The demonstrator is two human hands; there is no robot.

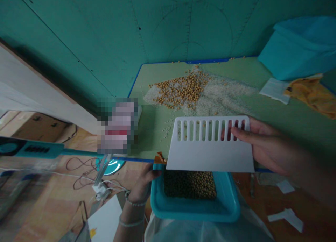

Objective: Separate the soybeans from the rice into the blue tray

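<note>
My right hand [265, 147] grips the right end of a white slotted scraper [210, 154], held upright at the near edge of the green mat [275, 116]. My left hand [143, 184] holds the left rim of a teal tray [195, 208] just below the table edge, with soybeans [190, 184] lying in it. A pile of soybeans [181, 90] mixed with white rice [223, 95] is spread on the mat beyond the scraper.
A teal bag-lined bin [299, 48] stands at the back right. A white paper [275, 90] and a yellow cloth [312, 93] lie beside it. A blurred-out object [118, 126] sits at the mat's left edge. Cables [84, 172] and paper scraps [287, 215] lie on the floor below.
</note>
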